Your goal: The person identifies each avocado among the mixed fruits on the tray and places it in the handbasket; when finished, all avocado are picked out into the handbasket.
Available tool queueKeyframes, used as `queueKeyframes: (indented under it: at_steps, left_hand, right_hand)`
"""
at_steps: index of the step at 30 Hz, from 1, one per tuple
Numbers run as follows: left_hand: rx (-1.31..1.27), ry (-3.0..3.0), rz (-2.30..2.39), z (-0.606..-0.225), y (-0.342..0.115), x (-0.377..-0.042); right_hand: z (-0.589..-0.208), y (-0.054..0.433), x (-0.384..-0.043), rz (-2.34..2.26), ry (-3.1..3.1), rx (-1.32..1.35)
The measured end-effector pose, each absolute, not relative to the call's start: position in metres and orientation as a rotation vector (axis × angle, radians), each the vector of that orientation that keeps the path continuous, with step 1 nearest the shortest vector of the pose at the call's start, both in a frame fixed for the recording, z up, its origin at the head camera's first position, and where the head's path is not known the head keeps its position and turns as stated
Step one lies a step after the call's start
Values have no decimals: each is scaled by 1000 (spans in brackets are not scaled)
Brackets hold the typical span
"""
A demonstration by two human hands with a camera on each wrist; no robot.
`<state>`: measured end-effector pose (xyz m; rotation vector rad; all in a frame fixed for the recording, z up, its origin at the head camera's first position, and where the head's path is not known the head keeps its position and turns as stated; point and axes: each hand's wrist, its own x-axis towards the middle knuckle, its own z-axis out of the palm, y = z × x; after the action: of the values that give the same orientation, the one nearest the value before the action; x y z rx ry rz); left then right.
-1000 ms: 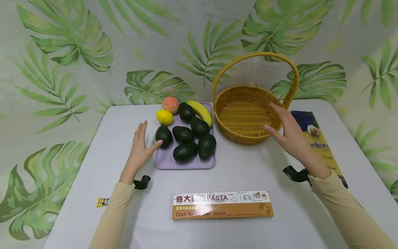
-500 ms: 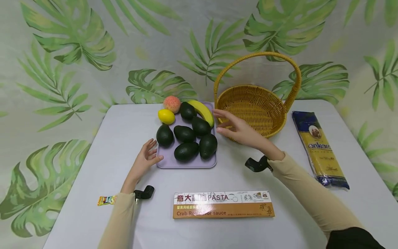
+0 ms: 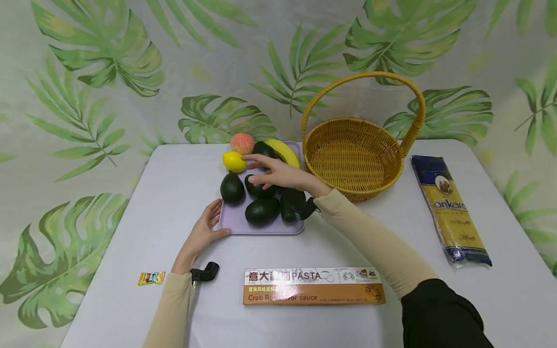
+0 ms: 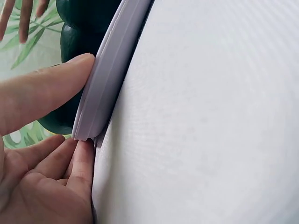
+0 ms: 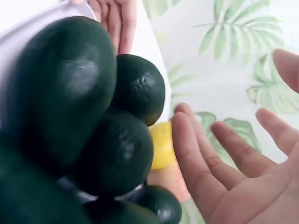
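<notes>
A lilac tray bears several dark green avocados, with a banana at its back right. A yellow lemon and a pinkish peach lie by its back left corner. My left hand grips the tray's front left corner, the thumb against the front rim and the fingers at the left side. Above the avocados, my right hand reaches left with fingers spread, their tips close to the lemon. It holds nothing; whether a fingertip touches the lemon I cannot tell.
To the right of the tray stands a wicker basket with a tall handle. A blue and gold pasta bag lies at the far right. In front lies a pasta box, and a small bright wrapper is at the left.
My right hand has swept left from beside the basket to over the avocados. The left hand has come down and right onto the tray's corner. The tray and its contents stay put.
</notes>
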<state>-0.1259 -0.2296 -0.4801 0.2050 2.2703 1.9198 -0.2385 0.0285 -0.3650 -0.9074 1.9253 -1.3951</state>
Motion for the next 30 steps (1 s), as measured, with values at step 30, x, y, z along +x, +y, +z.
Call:
queueKeyframes:
  at_steps: [30]
  left_hand:
    - [216, 2257, 1895, -484, -236, -125]
  right_hand:
    - [-386, -78, -248, -804, 2348, -566]
